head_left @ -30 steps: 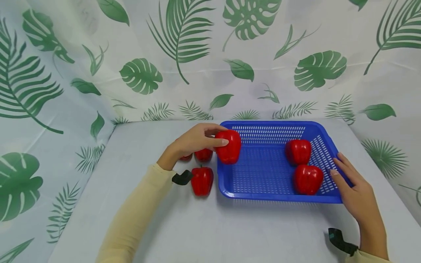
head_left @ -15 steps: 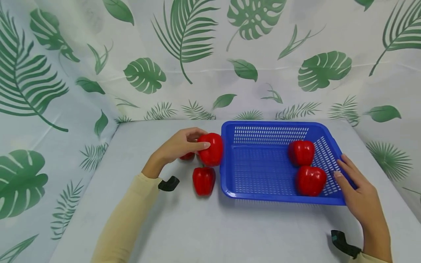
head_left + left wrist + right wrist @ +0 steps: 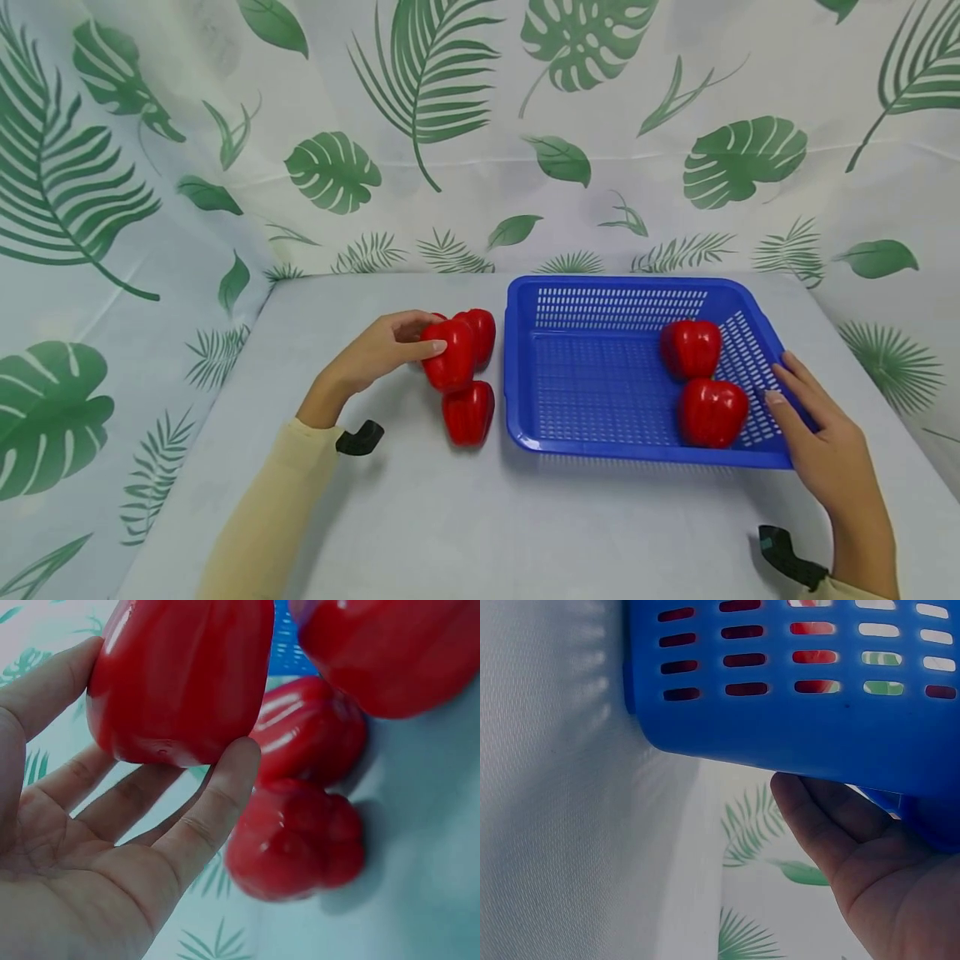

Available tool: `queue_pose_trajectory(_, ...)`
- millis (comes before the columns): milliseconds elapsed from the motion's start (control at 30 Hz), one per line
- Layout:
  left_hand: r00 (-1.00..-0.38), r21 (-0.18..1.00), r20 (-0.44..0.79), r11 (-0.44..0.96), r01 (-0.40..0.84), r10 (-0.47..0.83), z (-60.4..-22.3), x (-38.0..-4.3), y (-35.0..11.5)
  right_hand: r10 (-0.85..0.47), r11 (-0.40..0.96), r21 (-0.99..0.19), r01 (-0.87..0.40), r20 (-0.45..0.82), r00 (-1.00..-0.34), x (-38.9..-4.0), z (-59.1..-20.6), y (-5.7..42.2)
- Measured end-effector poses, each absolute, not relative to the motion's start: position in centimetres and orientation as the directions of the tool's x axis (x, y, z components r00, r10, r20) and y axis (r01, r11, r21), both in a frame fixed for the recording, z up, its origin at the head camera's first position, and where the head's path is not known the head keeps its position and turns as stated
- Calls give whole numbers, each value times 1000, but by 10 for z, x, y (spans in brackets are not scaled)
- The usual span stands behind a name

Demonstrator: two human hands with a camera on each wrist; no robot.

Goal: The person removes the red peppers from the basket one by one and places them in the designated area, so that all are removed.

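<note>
My left hand (image 3: 382,350) holds a glossy red bell pepper (image 3: 450,356) between thumb and fingers, left of the blue basket (image 3: 570,452). In the left wrist view the thumb and fingers support this pepper's lower end. Close by are a front pepper (image 3: 469,421), a rear pepper (image 3: 485,337) and another one, mostly hidden in the head view but plain as the lowest pepper (image 3: 296,844) in the left wrist view. My right hand (image 3: 828,446) grips the basket's right side, thumb over the rim and fingers along the outer wall.
Inside the basket, toward its right side, lie a back red pepper (image 3: 691,348) and a front red pepper (image 3: 712,414). The white table (image 3: 600,533) meets a leaf-printed cloth backdrop (image 3: 465,200) behind and on the left.
My left hand has carried the pepper left, from over the basket's left rim to above the peppers on the table. My right hand has stayed on the basket.
</note>
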State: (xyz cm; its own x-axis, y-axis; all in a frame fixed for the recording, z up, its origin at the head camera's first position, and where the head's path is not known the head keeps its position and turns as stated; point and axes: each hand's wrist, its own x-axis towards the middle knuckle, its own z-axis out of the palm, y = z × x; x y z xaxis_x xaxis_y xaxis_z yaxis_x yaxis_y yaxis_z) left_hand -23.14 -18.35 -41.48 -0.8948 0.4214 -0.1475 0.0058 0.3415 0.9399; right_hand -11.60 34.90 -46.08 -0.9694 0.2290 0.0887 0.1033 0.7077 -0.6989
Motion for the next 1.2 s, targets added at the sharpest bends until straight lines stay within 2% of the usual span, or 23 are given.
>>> queue_pose_trajectory(533,-925,943,-170,329,-52,341,-440,-217,-219,228,705,-702,101,90,-969,-116,-461,349)
queue_pose_trajectory(1200,-893,900,-278,420,-114,353,-474,-209,-230,219,689,-719,93,83,-972,-115,-460,349)
